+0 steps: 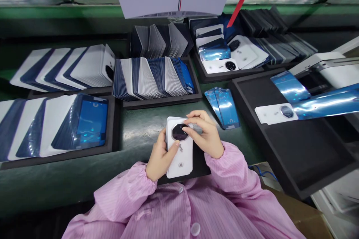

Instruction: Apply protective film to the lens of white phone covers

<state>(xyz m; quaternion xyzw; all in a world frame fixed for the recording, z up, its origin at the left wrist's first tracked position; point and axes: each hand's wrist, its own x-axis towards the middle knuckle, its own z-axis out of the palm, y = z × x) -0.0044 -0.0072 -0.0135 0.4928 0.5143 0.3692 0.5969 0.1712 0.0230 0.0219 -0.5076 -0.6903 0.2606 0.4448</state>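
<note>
A green worktop (146, 130) carries several black trays. At far left, one tray (70, 91) holds slanted white covers; below it another tray (112, 127) holds more, with a blue film on top. In the middle, a tray (162, 101) is packed with upright covers. Behind it a further tray (207, 78) holds white covers. At right a large tray (294, 149) bears one cover. Blue films (223, 106) lie bare on the worktop, perhaps two or three.

From my remote seat I see a smooth, matt white plastic phone back cover (179, 157) with a glossy black camera ring (179, 132), shiny blue film sheets (223, 106) on the dull green table (140, 130), matt black foam trays (294, 149), and soft pink striped cloth sleeves (126, 190).
</note>
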